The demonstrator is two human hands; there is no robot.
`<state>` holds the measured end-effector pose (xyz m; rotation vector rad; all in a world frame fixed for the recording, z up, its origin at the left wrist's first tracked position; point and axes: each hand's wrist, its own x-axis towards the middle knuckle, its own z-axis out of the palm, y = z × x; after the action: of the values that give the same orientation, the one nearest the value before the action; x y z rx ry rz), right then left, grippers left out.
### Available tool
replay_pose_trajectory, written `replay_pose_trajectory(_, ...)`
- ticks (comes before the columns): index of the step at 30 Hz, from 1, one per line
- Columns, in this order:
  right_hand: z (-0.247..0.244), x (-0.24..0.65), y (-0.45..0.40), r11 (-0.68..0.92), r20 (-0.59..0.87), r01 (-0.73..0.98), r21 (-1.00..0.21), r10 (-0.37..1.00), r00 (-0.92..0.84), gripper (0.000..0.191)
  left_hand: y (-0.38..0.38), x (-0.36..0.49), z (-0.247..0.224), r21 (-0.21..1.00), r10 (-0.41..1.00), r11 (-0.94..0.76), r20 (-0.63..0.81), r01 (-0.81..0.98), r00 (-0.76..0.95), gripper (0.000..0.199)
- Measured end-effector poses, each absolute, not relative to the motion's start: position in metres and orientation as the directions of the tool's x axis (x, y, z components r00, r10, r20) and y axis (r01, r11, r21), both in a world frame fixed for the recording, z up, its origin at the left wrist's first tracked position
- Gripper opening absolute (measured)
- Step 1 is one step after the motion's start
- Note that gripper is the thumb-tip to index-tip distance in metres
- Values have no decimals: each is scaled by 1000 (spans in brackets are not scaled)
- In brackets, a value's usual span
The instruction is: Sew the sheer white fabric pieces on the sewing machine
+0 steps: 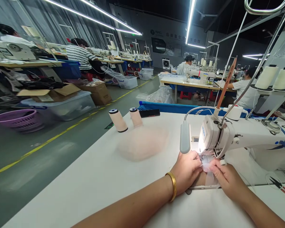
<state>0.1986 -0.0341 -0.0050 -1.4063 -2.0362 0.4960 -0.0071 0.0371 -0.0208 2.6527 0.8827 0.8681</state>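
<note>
A white sewing machine (247, 137) stands at the right of the table, its needle area lit by a small grey lamp (185, 137). Just below the needle, a piece of thin, sheer pale fabric (206, 166) lies between my two hands. My left hand (186, 169), with a gold bangle at the wrist, pinches the fabric's left side close to the presser foot. On the right side, the fingers of my right hand (224, 177) are closed on the same fabric. The needle tip and the fabric's far edge are partly hidden.
Two pale thread cones (118, 121) and a dark phone (149, 113) lie at the table's far edge, with a heap of sheer peach fabric (142, 142) nearer. Red-handled thread snips (283, 188) lie at far right. Co-workers sit at other machines beyond.
</note>
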Motion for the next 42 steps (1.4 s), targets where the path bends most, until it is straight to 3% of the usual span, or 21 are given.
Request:
replay_pose_trajectory(5, -5, 199, -47, 576, 293, 734, -358, 816, -497, 18, 30, -18, -20, 255, 464, -886, 527, 388, 712, 22)
replay_pose_trajectory(8, -3, 199, -53, 614, 281, 735, -289, 788, -548, 11, 22, -26, -20, 248, 419, -908, 555, 338, 718, 19)
replay_pose_trajectory(18, -8, 203, -49, 592, 280, 773, -227, 800, -530, 11, 21, -25, -19, 188, 406, -912, 540, 365, 737, 16)
replay_pose_trajectory(29, -13, 201, -44, 614, 391, 782, -109, 750, -534, 17, 30, -26, -16, 150, 383, -920, 533, 362, 754, 16)
replay_pose_trajectory(42, -11, 197, -38, 604, 386, 788, -124, 761, -522, 20, 39, -24, -20, 96, 391, -910, 526, 404, 755, 19)
